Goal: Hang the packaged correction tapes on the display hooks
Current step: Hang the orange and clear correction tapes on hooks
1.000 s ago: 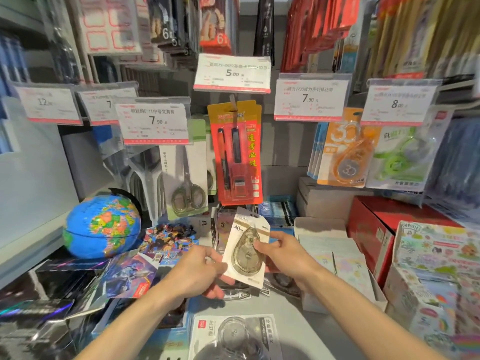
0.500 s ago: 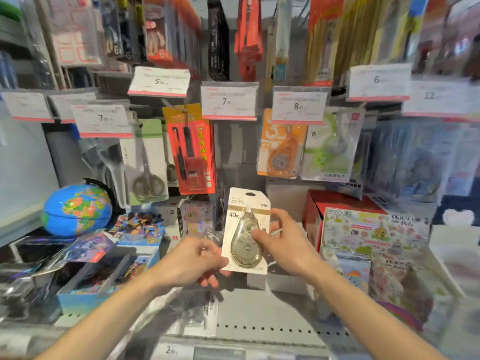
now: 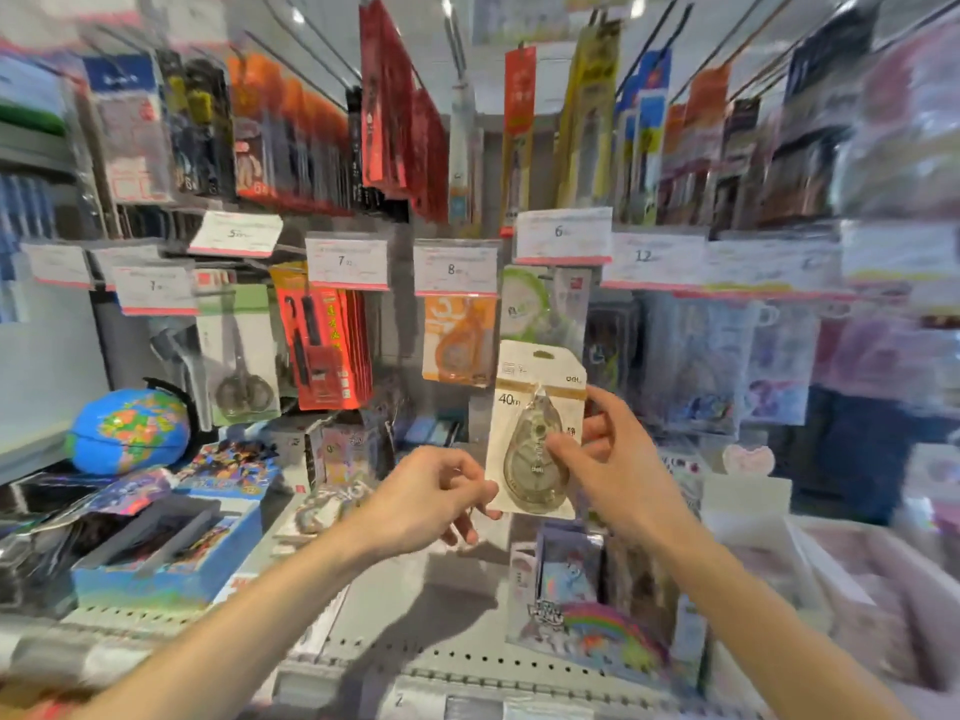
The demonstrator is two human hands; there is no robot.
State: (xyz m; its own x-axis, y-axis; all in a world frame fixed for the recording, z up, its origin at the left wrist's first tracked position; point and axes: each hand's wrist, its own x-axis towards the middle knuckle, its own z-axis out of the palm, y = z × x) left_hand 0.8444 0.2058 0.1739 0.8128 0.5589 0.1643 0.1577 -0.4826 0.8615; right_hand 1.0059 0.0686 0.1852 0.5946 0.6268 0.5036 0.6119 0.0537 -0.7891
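Observation:
A cream-coloured packaged correction tape [image 3: 521, 367], marked 40m with a hang hole at its top, is held upright in front of the display. My right hand [image 3: 618, 459] pinches its right side, thumb across the clear blister. My left hand [image 3: 426, 496] grips its lower left corner. Just behind and above it hang an orange correction tape pack [image 3: 457, 340] and a green one [image 3: 530, 304] on hooks under the price tags [image 3: 454, 267]. The hook tips themselves are hidden behind the tags.
A red pen pack [image 3: 322, 350] and a scissors pack [image 3: 241, 366] hang to the left. A globe [image 3: 130, 428] and boxes of cards stand on the perforated shelf [image 3: 415, 662]. Sticker packs [image 3: 587, 615] and cartons crowd the lower right.
The package has risen and shifted right, closer to the hanging orange and green tapes. The view has swung up and right. Both hands stay on the package.

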